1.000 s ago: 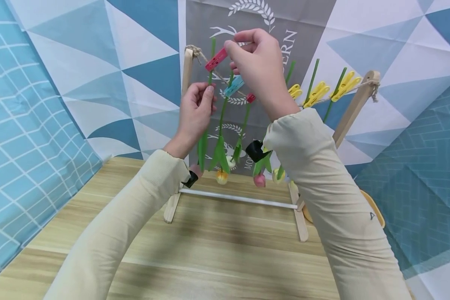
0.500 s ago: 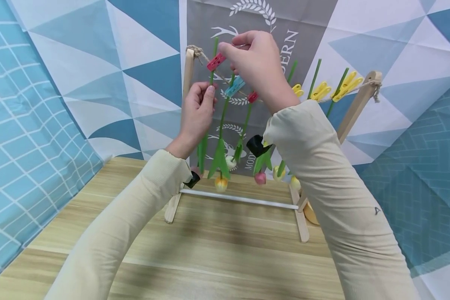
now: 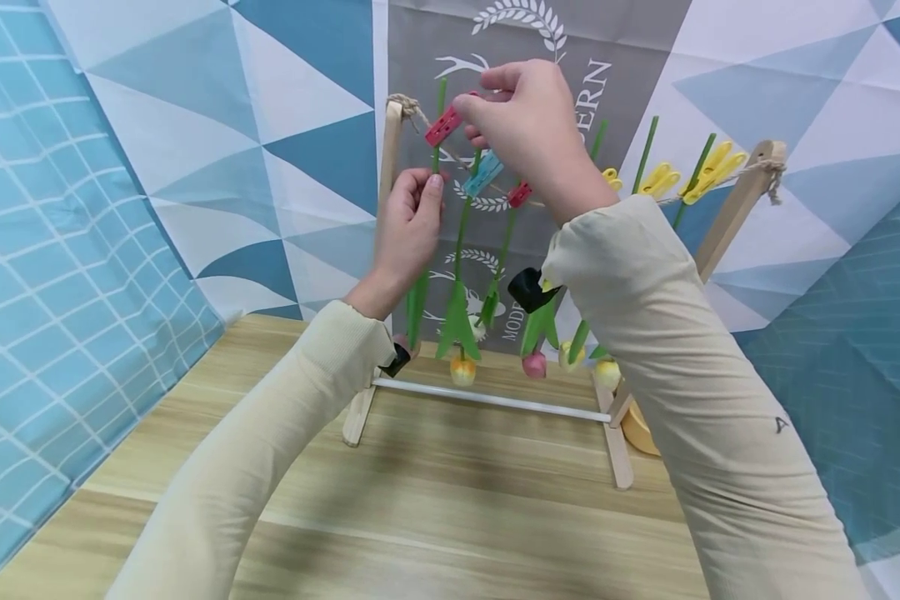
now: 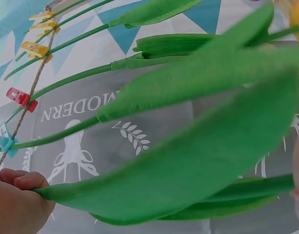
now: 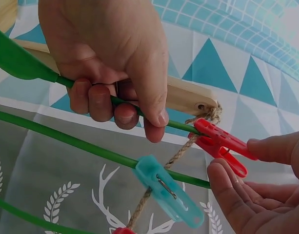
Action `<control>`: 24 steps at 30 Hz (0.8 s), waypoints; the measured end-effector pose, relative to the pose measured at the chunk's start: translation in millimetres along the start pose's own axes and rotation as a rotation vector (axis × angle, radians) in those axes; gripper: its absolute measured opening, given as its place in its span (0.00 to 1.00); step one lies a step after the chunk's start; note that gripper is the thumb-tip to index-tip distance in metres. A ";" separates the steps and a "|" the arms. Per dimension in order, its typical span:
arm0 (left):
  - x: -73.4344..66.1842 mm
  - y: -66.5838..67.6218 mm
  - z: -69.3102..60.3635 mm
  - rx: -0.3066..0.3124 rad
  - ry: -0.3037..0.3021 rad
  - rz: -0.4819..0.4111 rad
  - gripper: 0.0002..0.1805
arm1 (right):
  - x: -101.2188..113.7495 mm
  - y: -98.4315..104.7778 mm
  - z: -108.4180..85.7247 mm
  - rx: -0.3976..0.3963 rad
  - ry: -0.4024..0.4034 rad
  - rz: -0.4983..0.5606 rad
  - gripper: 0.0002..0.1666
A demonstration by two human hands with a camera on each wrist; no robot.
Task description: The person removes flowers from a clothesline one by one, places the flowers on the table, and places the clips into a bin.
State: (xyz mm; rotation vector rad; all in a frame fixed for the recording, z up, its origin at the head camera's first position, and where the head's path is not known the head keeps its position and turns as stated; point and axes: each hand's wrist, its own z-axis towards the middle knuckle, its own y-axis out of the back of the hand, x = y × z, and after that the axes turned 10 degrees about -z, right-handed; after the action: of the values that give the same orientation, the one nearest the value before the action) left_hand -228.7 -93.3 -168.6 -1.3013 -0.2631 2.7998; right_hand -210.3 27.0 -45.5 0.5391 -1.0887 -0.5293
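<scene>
In the head view my left hand (image 3: 412,221) holds a green stem of an artificial tulip that hangs head down. The right wrist view has its fingers curled under that stem (image 5: 178,126) and the thumb on top. My right hand (image 3: 536,125) pinches the handles of a red clothespin (image 5: 220,141) between thumb and fingers. The clothespin's nose sits at the stem and the twine (image 5: 176,158). A large green leaf (image 4: 188,165) of the held tulip fills the left wrist view. Beside it, a blue clothespin (image 3: 483,173) holds another stem on the twine.
The twine runs between two wooden posts (image 3: 737,208) of a stand on the wooden table (image 3: 435,517). Several more tulips hang from it by a red clothespin (image 3: 520,194) and yellow clothespins (image 3: 712,171). A yellow-orange container (image 3: 637,432) is partly hidden behind the right sleeve.
The head view has turned slightly, shifting the scene to the right. Both hands keep their hold on the stem and the red clothespin, with little visible movement.
</scene>
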 end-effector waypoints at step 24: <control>-2.5 3.6 -6.2 0.041 -0.068 0.089 0.11 | -3.4 3.1 -10.6 -0.146 0.109 0.109 0.13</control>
State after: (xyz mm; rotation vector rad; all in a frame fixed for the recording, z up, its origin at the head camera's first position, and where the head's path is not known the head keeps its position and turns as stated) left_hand -222.2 -96.3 -171.2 -1.2414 -0.1523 2.9099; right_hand -201.3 33.1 -49.7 0.3743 -0.9615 -0.4750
